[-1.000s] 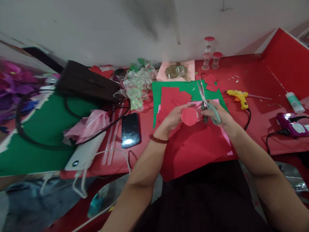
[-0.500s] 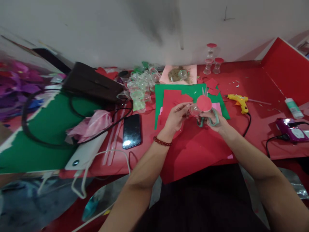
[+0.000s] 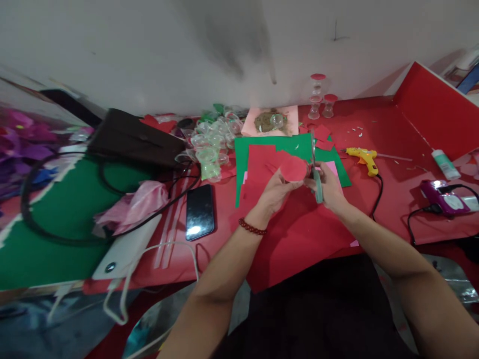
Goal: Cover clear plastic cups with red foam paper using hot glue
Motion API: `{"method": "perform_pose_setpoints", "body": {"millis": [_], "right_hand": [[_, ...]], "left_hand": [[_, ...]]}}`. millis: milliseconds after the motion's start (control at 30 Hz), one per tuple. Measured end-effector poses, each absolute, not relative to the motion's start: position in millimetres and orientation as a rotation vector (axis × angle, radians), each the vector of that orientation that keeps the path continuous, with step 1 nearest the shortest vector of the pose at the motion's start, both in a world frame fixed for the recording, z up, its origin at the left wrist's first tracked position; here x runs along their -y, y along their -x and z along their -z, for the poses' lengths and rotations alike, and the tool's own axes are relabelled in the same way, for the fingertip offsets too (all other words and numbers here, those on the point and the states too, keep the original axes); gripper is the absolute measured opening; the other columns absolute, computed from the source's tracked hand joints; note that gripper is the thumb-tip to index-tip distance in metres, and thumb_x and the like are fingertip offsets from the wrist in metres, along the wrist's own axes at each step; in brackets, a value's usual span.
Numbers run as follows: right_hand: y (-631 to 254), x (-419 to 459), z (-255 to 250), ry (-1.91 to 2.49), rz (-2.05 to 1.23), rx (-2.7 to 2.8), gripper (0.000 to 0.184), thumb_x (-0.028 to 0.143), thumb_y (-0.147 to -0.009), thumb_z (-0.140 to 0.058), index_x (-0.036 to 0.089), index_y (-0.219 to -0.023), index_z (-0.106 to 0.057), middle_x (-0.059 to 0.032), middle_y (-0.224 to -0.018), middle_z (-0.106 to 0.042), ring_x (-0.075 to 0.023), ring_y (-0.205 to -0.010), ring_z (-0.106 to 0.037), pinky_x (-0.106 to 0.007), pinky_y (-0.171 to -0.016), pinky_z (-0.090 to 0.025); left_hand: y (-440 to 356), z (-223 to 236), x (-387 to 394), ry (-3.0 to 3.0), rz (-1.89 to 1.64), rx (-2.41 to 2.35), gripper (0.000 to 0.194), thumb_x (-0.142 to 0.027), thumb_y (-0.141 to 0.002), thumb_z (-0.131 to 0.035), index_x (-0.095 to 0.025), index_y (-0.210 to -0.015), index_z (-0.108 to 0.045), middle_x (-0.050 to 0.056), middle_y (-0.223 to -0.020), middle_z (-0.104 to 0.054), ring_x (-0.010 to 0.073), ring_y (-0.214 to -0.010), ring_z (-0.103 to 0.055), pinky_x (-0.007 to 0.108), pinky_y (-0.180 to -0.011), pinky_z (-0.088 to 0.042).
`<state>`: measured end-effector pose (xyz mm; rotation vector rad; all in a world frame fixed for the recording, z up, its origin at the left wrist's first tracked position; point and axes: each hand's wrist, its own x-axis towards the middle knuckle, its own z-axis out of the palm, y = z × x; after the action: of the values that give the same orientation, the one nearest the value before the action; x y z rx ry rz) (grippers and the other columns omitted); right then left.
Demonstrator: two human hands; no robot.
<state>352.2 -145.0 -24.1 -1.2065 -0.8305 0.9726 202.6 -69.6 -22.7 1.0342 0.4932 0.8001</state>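
My left hand (image 3: 275, 195) is closed around a small clear plastic cup piece, mostly hidden behind the round red paper (image 3: 293, 169) that caps its end. In my right hand (image 3: 330, 188) are scissors with grey-green handles (image 3: 319, 187). Their blades point away from me, toward the wall. The fingertips of my right hand are close to the cup piece; whether they touch it I cannot tell. Beneath both hands lies a large red sheet (image 3: 299, 244), with red paper pieces and a green sheet (image 3: 245, 144) beyond it.
Hourglass-shaped cup pieces with red caps (image 3: 329, 105) stand by the wall. Several clear cups (image 3: 213, 139) are heaped at the back left, beside sand on pink paper (image 3: 249, 127). A yellow glue gun (image 3: 364, 158) lies right, a phone (image 3: 200, 212) left.
The cup piece with its red cap tilted toward my right hand, then came back to the left. The scissors turned, so their handles now appear edge-on.
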Motion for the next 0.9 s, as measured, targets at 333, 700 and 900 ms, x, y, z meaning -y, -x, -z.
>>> {"method": "perform_pose_setpoints", "body": {"millis": [333,700,900], "right_hand": [[-371.3,143.2,11.4,1.410,-0.668,1.153,0.055,0.063,-0.077,-0.086,0.028,-0.112,-0.062,0.0008,-0.090,-0.062,-0.0194,-0.082,-0.057,-0.036,-0.078,-0.050],[-371.8,146.6,25.8,1.677,-0.137,1.542,0.046,0.055,-0.087,-0.079,0.026,-0.122,-0.072,-0.0120,-0.109,-0.077,-0.0316,-0.097,-0.070,-0.041,-0.082,-0.054],[-371.9,146.1,30.6,1.651,-0.097,1.539,0.044,0.049,-0.087,-0.078,0.027,-0.125,-0.074,-0.0110,-0.104,-0.078,-0.0305,-0.092,-0.071,-0.041,-0.083,-0.056]], "left_hand": [[-193.2,17.2,55.9,-0.984,-1.023,-0.504,0.063,-0.022,-0.063,-0.100,-0.026,-0.122,-0.076,0.008,-0.133,-0.078,0.0240,-0.124,-0.073,0.032,-0.099,-0.059],[-185.0,20.8,41.2,-0.908,-1.061,-0.457,0.060,-0.035,-0.074,-0.097,-0.031,-0.126,-0.068,-0.007,-0.088,-0.073,0.0110,-0.087,-0.074,0.027,-0.090,-0.058],[-187.2,14.7,47.7,-0.824,-1.049,-0.481,0.048,-0.031,-0.079,-0.094,-0.029,-0.119,-0.068,-0.010,-0.078,-0.067,0.0080,-0.076,-0.071,0.027,-0.091,-0.060]]}}
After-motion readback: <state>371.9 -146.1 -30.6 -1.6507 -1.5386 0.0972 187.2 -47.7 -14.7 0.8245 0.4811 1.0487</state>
